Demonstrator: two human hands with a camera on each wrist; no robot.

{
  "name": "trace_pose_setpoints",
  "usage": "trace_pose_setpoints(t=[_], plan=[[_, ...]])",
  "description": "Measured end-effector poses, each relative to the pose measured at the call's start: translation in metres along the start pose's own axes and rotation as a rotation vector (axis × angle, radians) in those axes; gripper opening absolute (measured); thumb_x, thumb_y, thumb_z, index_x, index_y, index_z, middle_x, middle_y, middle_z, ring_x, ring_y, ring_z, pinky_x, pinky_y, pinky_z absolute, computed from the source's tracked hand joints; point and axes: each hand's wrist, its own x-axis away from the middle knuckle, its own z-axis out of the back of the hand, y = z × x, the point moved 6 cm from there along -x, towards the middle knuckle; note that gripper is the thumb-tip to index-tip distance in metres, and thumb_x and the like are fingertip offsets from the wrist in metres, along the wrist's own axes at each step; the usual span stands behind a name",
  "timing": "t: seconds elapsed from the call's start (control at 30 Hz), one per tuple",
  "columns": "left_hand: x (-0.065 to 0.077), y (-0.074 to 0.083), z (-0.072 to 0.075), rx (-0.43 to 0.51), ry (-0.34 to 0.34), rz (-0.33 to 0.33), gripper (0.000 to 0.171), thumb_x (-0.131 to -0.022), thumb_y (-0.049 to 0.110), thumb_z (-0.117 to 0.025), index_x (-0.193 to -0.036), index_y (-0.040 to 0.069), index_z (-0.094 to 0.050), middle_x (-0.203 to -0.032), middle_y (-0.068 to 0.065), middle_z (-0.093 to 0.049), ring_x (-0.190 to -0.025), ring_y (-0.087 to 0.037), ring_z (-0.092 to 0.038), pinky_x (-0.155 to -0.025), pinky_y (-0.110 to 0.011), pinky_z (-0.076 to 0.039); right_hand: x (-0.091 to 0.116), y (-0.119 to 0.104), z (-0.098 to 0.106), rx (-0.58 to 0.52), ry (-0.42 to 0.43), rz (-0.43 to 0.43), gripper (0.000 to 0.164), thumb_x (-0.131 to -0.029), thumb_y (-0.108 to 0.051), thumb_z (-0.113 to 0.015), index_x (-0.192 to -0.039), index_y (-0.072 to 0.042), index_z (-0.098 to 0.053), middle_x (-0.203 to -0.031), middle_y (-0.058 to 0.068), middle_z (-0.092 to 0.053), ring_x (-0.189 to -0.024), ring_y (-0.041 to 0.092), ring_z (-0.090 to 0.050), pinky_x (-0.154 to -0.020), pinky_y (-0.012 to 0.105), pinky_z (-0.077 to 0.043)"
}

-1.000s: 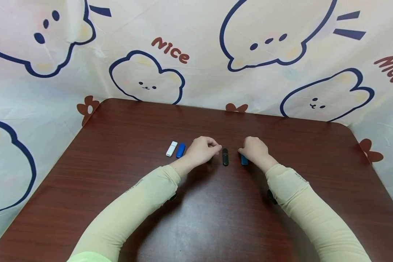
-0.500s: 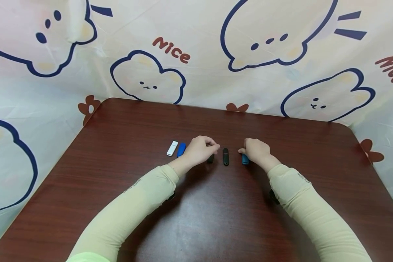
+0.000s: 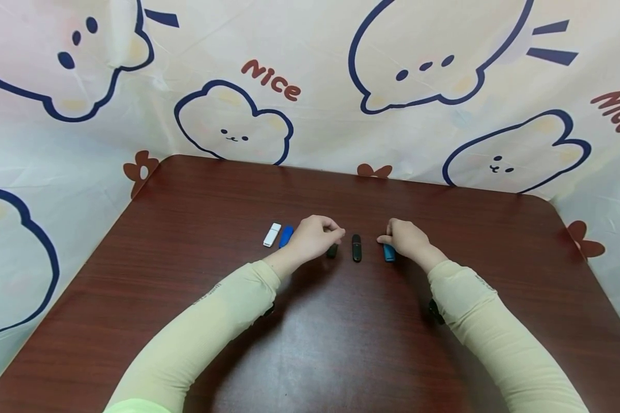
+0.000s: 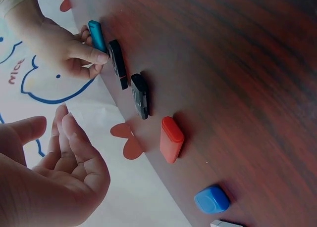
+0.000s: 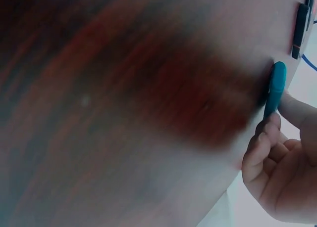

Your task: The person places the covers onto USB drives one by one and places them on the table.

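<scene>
Several USB sticks lie in a row on the brown table. In the head view, my right hand point(image 3: 408, 237) pinches the far end of the teal USB stick point(image 3: 389, 253), thumb on one side and fingers curled at the other, as the right wrist view also shows. My left hand point(image 3: 312, 236) hovers over the middle of the row, holding nothing, with a gap between thumb and fingers in the left wrist view. It partly covers one black USB stick point(image 3: 332, 251) and hides the red USB stick point(image 4: 171, 140) from the head view. Another black USB stick point(image 3: 356, 248) lies between the hands.
At the row's left end lie a white USB stick point(image 3: 271, 235) and a blue USB stick point(image 3: 286, 236). The brown table point(image 3: 310, 355) reaches back to a printed cloth point(image 3: 320, 132) with cartoon bears.
My right hand and the teal USB stick have shifted slightly to the right. My left hand has drawn a little to the left, showing more of the black USB stick beside it.
</scene>
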Motion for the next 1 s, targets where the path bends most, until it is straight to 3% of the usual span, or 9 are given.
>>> trace_pose_setpoints(t=[0.47, 0.63, 0.83, 1.0], plan=[[0.001, -0.001, 0.000, 0.002, -0.006, 0.012, 0.027, -0.094, 0.028, -0.055, -0.103, 0.005, -0.068, -0.096, -0.010, -0.072, -0.090, -0.019, -0.063, -0.066, -0.025, -0.045, 0.001, 0.003, 0.000, -0.033, 0.010, -0.020, 0.026, -0.092, -0.028, -0.059, -0.083, -0.005, -0.051, -0.062, 0.001, -0.045, -0.060, 0.015, -0.046, -0.054, 0.025, -0.034], [0.002, -0.001, 0.003, -0.005, 0.004, 0.014, 0.027, -0.094, 0.028, -0.055, -0.102, 0.006, -0.069, -0.096, -0.008, -0.072, -0.087, -0.018, -0.063, -0.065, -0.024, -0.045, 0.003, 0.005, 0.002, -0.047, 0.042, -0.042, 0.031, -0.092, -0.036, -0.058, -0.082, -0.008, -0.049, -0.062, 0.000, -0.044, -0.060, 0.015, -0.046, -0.052, 0.026, -0.033], [0.003, -0.002, 0.006, -0.051, 0.038, 0.020, 0.025, -0.094, 0.029, -0.056, -0.101, 0.008, -0.069, -0.093, -0.005, -0.071, -0.080, -0.015, -0.062, -0.063, -0.024, -0.045, 0.007, 0.006, 0.008, -0.064, 0.088, -0.066, 0.037, -0.091, -0.044, -0.055, -0.084, -0.007, -0.052, -0.064, 0.002, -0.046, -0.063, 0.018, -0.048, -0.052, 0.026, -0.034], [0.002, -0.005, 0.007, -0.133, 0.090, 0.016, 0.023, -0.093, 0.029, -0.056, -0.099, 0.012, -0.070, -0.092, -0.002, -0.070, -0.075, -0.014, -0.060, -0.058, -0.024, -0.045, 0.012, 0.008, 0.011, -0.055, 0.099, -0.071, 0.041, -0.092, -0.045, -0.053, -0.095, -0.004, -0.055, -0.068, 0.005, -0.052, -0.066, 0.019, -0.051, -0.054, 0.027, -0.037]])
